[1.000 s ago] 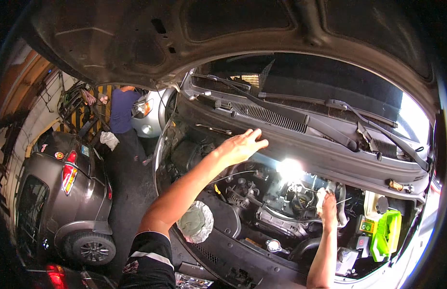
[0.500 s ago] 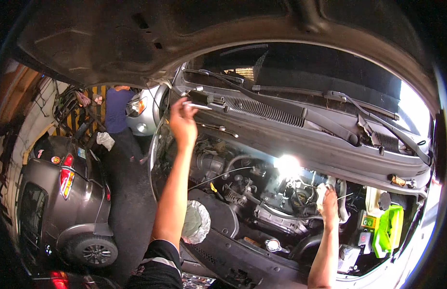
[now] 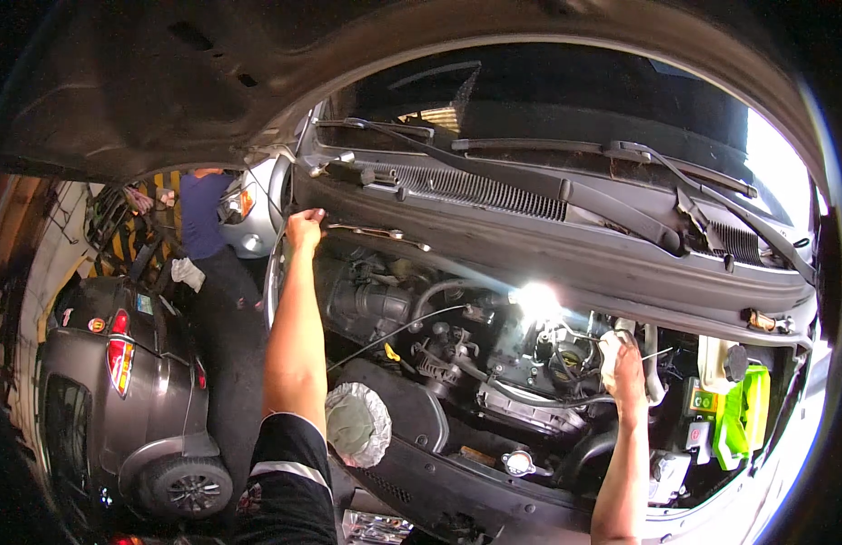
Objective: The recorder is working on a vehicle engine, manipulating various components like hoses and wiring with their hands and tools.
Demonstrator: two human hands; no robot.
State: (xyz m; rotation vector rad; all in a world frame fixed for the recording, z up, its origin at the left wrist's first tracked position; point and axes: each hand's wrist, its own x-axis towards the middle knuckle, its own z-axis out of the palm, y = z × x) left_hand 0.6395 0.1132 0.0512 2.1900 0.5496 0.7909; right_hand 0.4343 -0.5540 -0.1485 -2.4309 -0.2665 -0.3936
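Observation:
My left hand is closed, fingers pressed together, at the left end of the ledge below the windshield. Whatever it grips, if anything, is hidden. Just right of its fingertips, slim metal wrenches lie on the ledge. A shiny metal tool rests farther back, by the wiper base. Over the right side of the open engine bay, my right hand is closed around a pale, rag-like thing. A thin light rod shows beside this hand; whether it is held, I cannot tell.
A bright lamp shines over the engine. A clear-covered round thing sits at the front left. A bright green container stands at right. The raised hood hangs overhead. Beyond, at left, are a person and a parked dark car.
My left hand has moved left and lower; the shiny metal tool seen in its fingers no longer shows there. My right hand stays at nearly the same spot. The whole view has shifted slightly.

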